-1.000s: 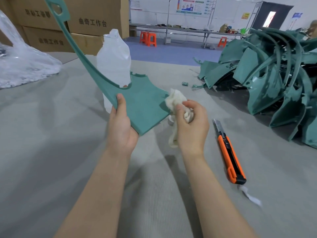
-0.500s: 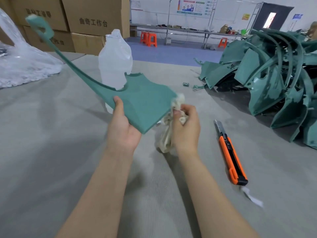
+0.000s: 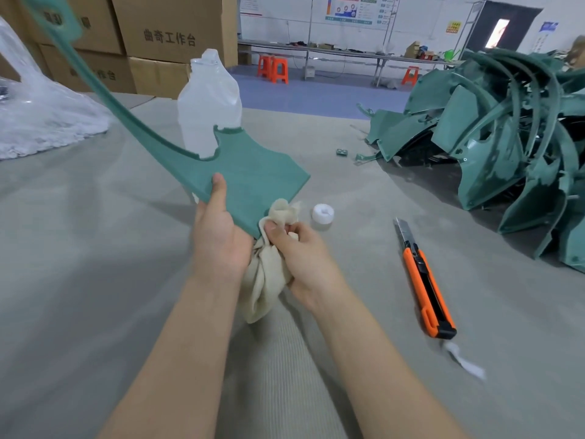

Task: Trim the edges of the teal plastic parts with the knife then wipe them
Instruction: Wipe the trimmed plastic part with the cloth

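My left hand grips the near corner of a teal plastic part, thumb on top; its long thin arm curves up to the top left. My right hand holds a bunched cream cloth against the part's lower edge, right beside the left hand. An orange utility knife lies on the grey table to the right, blade out and pointing away. A heap of more teal parts fills the right side.
A translucent plastic bottle stands behind the held part, its white cap lying near the cloth. Clear plastic bags sit at the left, cardboard boxes behind. A small teal offcut and a white scrap lie on the table.
The part has tilted and been lowered toward me. My right hand with the cloth slid from the part's right edge down to its near corner, uncovering the white cap.
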Motion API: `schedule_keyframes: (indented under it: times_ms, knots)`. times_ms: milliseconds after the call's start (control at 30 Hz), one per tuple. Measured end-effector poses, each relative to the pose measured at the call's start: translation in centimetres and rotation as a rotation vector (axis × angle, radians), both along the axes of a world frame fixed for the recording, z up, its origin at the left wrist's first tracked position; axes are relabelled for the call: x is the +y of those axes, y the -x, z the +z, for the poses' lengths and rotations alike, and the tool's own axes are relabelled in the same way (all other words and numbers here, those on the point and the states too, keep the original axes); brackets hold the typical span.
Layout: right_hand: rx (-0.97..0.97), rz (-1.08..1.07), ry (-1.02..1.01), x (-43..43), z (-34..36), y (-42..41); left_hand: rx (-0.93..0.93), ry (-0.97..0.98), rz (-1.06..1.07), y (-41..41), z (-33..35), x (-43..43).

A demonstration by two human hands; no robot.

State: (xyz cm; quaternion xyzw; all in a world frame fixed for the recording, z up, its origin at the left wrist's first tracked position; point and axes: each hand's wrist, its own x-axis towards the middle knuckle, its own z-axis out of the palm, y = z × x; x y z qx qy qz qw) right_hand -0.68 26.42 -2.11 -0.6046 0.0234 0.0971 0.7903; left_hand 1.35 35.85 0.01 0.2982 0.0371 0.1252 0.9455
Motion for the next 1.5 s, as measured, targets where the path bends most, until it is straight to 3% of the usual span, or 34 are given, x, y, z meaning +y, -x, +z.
schedule_keyframes:
  times_ms: [133, 300, 567, 833, 967, 1067, 1167, 1267, 1400, 1500]
  knots:
    - [0.022, -0.118, 0.007, 0.0, -0.3, -0.4, -0.044, -0.147, 0.032, 0.1, -0.3, -0.9]
    - [0.073, -0.358, -0.096, -1.1, -0.5, -1.1, -0.043, -0.413, -0.137, 0.1, -0.6, -1.7]
    - [0.025, -0.616, -0.241, -5.6, 0.4, -3.2, -0.022, -0.440, -0.344, 0.6, -1.2, -2.2]
    - [-0.093, -0.699, 0.055, -7.6, -0.2, -4.2, -0.033, -0.530, -0.425, 1.0, -1.1, -2.6]
    - [-0.047, -0.649, 0.060, -9.3, 0.0, -4.1, 0.039, -0.502, -0.351, 0.8, -0.3, -1.0]
    - [-0.058, -0.621, 0.034, -10.0, 0.1, -4.0, 0.089, -0.584, -0.345, 0.8, -0.3, -0.2]
    - [-0.049, -0.614, -0.074, -9.7, 0.3, -4.0, 0.107, -0.679, -0.379, 0.9, -0.7, -0.4]
    - [-0.075, -0.649, -0.141, -9.5, 0.4, -3.7, 0.059, -0.649, -0.302, 0.9, -0.6, -0.7]
    - [-0.176, -0.845, 0.032, -9.1, 1.1, -3.0, 0.004, -0.571, -0.054, 0.7, -0.2, -1.3]
    - [-0.335, -0.794, 0.109, -6.8, 1.8, -1.8, 0.002, -0.552, 0.047, 0.8, -0.2, -2.0]
